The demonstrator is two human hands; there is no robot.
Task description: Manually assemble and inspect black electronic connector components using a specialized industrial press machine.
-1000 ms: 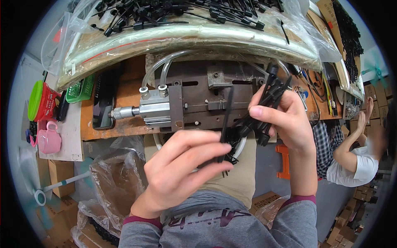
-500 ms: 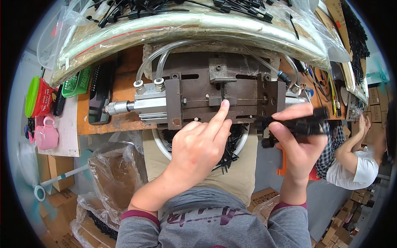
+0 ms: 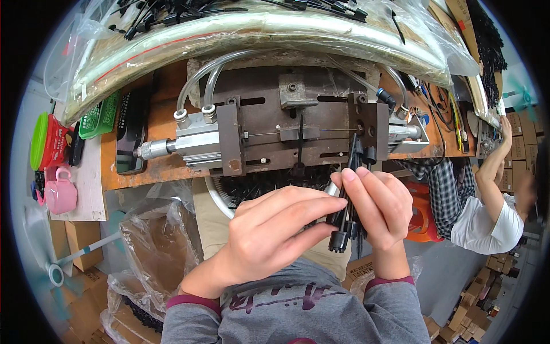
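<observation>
In my closed right hand [image 3: 381, 206] is a bundle of slim black plastic parts [image 3: 339, 242] with thick ridged ends, tilted over my lap. My left hand [image 3: 275, 232] meets the bundle from the left, thumb and fingertips pinched on one of its parts. Just beyond both hands lies a brown metal fixture [image 3: 266, 155]. A single black plastic part [image 3: 301, 140] rests across its middle block, its thick end [image 3: 298, 170] jutting over the near edge. A thin metal rod [image 3: 338, 129] runs sideways through the fixture.
Silver cylinders [image 3: 197, 143] with clear hoses [image 3: 189, 86] flank the fixture. A plastic-covered tray [image 3: 275, 26] with black parts stands behind. Below the fixture, a white-rimmed container [image 3: 216, 199] holds more. At left are a phone [image 3: 130, 152] and pink cup [image 3: 61, 192]; another person [image 3: 481, 221] sits right.
My left hand has left the fixture's middle and come down to the bundle. My right hand has moved left and turned the bundle upright. The fixture's part now shows uncovered.
</observation>
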